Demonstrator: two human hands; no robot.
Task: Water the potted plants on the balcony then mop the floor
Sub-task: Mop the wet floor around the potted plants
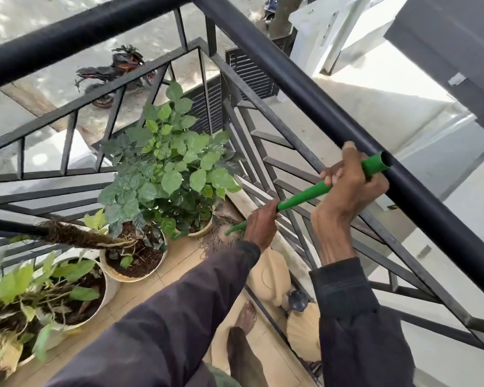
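Both my hands grip a green mop handle (305,195) that slants down toward the balcony corner. My right hand (349,188) holds it near the top end, close to the black railing (347,113). My left hand (260,222) holds it lower down. The grey stringy mop head (221,236) lies on the tan floor tiles beside a small pot. A leafy green plant (168,163) stands in the corner. A white pot of dark soil (134,261) sits next to it. Another potted plant (48,297) is at the lower left.
A beige watering can (268,277) stands on the floor by the right railing, near my bare foot (245,314). Black metal railing bars close in the narrow corner on two sides. A motorcycle (115,74) is parked on the ground far below.
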